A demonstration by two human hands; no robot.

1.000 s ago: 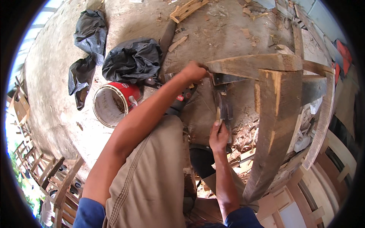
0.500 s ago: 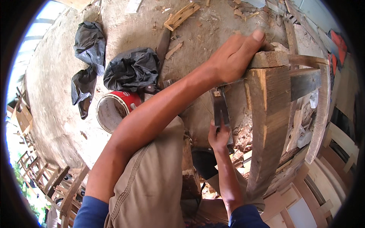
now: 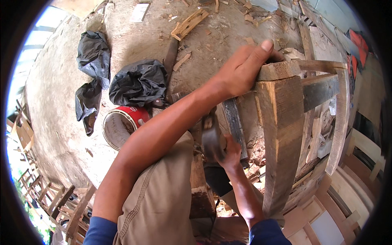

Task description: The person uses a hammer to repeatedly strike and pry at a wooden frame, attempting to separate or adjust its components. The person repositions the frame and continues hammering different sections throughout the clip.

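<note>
My left hand [image 3: 245, 67] is wrapped over the upper end of a rough wooden chair frame [image 3: 281, 110]. Its thumb lies on top, and the other fingers are partly hidden. Low in front of me, my right hand [image 3: 230, 153] is closed on a dark, hammer-like tool [image 3: 212, 139], smeared by motion, with a brown woody spot near its far end. Just right of that tool lies a narrow dark grey strip [image 3: 233, 126], whose upper end passes under my left hand. The frame's crossbar [image 3: 321, 92] and curved leg [image 3: 341, 118] extend to the right.
Left of my left forearm lie a red and white bucket [image 3: 120, 127] on its side and crumpled black plastic bags [image 3: 139, 83]. A split wood block [image 3: 190, 23] and scraps litter the floor beyond. Wooden pieces [image 3: 326, 212] crowd the lower right; wooden frames [image 3: 61, 200] stand lower left.
My right hand has swung the dark tool left and nearer to me, off the grey strip, which now shows more fully. My left hand keeps its hold on the frame; the view has shifted slightly.
</note>
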